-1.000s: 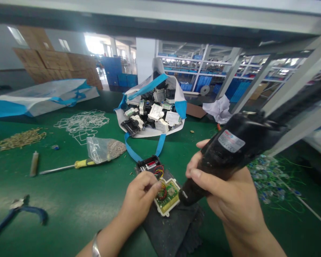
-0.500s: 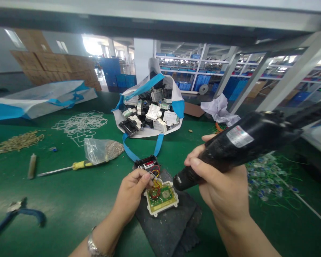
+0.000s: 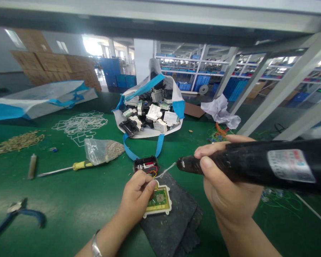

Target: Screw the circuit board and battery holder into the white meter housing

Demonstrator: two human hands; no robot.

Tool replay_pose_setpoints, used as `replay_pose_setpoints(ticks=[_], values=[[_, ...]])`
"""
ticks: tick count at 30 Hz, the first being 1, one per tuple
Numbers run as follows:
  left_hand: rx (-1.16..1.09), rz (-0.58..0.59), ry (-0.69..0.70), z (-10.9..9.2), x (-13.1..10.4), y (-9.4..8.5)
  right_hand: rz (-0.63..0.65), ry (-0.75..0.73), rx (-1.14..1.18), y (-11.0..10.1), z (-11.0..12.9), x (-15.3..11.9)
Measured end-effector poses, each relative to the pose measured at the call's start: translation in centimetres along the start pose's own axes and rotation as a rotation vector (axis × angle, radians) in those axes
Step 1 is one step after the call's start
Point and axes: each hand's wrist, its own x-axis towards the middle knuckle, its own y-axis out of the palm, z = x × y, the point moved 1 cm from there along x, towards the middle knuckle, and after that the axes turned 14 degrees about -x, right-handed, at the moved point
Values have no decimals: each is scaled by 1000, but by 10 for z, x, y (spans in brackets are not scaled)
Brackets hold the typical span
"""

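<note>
My left hand [image 3: 137, 192] is closed in a pinch over the left part of an open device half, a white-rimmed case with a green circuit board [image 3: 159, 198]. Thin red and yellow wires [image 3: 154, 170] run to its fingertips from a black battery case [image 3: 143, 165] behind. A thin whitish strand [image 3: 164, 172] stretches from those fingers towards the nose of a black electric screwdriver [image 3: 243, 160]. My right hand [image 3: 227, 182] is wrapped round that tool, held almost level above the dark cloth [image 3: 173, 217]. Whether the strand touches the tool's tip, I cannot tell.
Behind stands a white-and-blue bag [image 3: 149, 132] full of device housings. On the left lie a yellow-handled screwdriver [image 3: 81, 165], a bag of screws [image 3: 113, 150], white rings [image 3: 81, 123] and blue pliers [image 3: 21, 210]. Crumpled paper [image 3: 220, 110] and metal posts [image 3: 286, 85] are on the right.
The electric screwdriver has swung from a downward tilt to nearly level, its nose rising away from the board. My left hand and the board half have shifted slightly; the battery case shows more.
</note>
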Motion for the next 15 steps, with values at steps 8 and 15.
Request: replay_pose_setpoints(ticks=[8, 15], values=[[27, -142, -103, 6, 5, -6, 149, 118, 296, -4, 12, 3], [-263, -293, -256, 16, 4, -5, 365, 332, 329, 8, 5, -13]])
